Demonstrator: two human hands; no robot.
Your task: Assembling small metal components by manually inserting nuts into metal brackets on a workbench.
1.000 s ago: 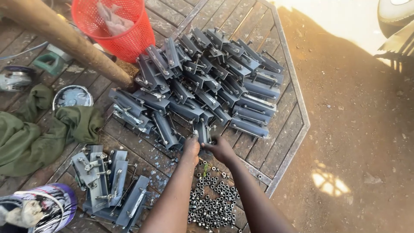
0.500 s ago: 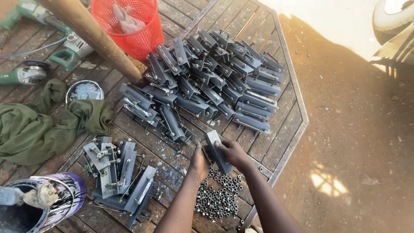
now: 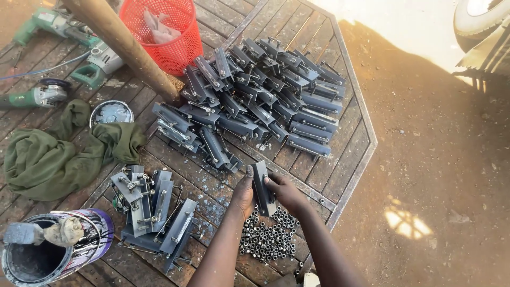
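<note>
Both my hands grip one dark metal bracket (image 3: 262,186) just above a heap of small steel nuts (image 3: 268,237) on a wooden slatted table (image 3: 348,159). My left hand (image 3: 243,194) clasps its left side and my right hand (image 3: 284,192) holds its right side. Beyond the hands lies a big pile of similar brackets with bolts (image 3: 255,103). A smaller stack of several brackets (image 3: 154,210) lies to the left of my left arm.
A red mesh basket (image 3: 162,29) stands at the back beside a slanting wooden pole (image 3: 125,45). Green angle grinders (image 3: 64,58), a green cloth (image 3: 58,154) and a round tin (image 3: 110,112) lie at the left. A paint can with a brush (image 3: 50,244) sits bottom left. Bare dirt ground lies right.
My hands lifted one bracket off the edge of the big pile and drew it back over the nuts. The view has shifted, showing more of the left side.
</note>
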